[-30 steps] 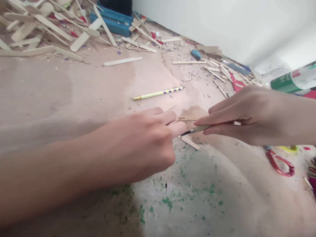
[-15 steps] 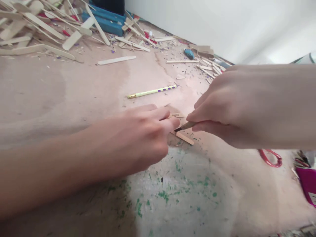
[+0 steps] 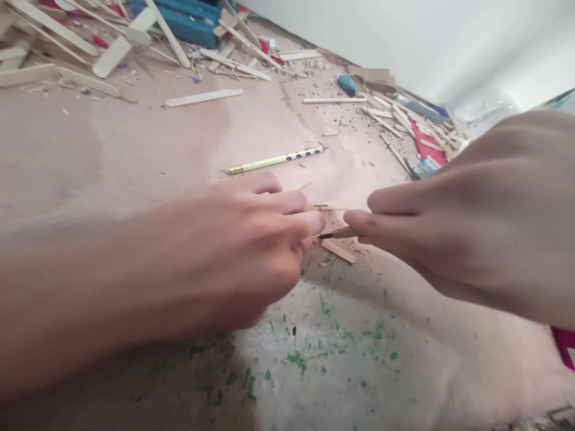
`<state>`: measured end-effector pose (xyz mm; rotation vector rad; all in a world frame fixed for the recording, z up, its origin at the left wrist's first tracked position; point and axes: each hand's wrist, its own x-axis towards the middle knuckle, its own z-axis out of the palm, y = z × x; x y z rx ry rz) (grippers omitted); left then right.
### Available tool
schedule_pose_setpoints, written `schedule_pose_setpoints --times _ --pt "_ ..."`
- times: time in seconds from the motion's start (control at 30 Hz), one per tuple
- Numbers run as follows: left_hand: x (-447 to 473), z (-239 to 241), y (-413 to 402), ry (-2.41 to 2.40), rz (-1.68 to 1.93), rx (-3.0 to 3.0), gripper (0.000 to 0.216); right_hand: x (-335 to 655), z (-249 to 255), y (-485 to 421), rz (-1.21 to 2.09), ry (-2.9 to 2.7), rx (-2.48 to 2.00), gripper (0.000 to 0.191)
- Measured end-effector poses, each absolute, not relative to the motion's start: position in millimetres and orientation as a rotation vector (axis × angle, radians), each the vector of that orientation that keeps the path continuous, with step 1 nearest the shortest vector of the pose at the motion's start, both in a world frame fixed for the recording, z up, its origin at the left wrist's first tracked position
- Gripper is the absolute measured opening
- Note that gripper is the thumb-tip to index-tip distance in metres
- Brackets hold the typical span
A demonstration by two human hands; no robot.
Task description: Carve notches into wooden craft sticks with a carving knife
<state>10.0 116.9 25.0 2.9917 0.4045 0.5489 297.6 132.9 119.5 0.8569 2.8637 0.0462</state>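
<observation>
Low over the table, my right hand (image 3: 417,233) pinches a thin carving knife (image 3: 344,232) by its wooden handle. The dark blade tip touches a craft stick (image 3: 338,250) close to my left fingertips. My left hand (image 3: 278,239) has its fingers curled and presses the stick's other end, which it hides, against the tabletop. Just beyond the blade lies another thin wooden piece (image 3: 324,208) with a dark slot or mark. A pale yellow pencil (image 3: 274,161) with purple spots rests behind my left hand.
Craft sticks (image 3: 112,57) are heaped at the back left beside a blue block (image 3: 179,23). More sticks (image 3: 395,117) and a blue lump (image 3: 347,85) lie along the white wall. One loose stick (image 3: 204,97) lies at mid-left. Green paint specks the table (image 3: 341,371).
My right hand and forearm have swung lower and nearer, uncovering a red piece and sticks by the wall. The knife lies flatter. The view has shifted slightly.
</observation>
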Motion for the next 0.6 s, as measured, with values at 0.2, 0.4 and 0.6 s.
schedule_pose_setpoints --times 0.2,0.4,0.6 --pt "13 27 118 0.423 0.432 2.988 0.021 285 116 96 -0.375 2.821 1.135 0.047" --pt "17 24 118 0.475 0.466 3.010 0.022 282 121 119 -0.227 3.029 0.928 0.047" --pt "18 14 113 0.533 0.599 3.006 0.019 277 99 130 -0.595 3.080 1.807 0.036"
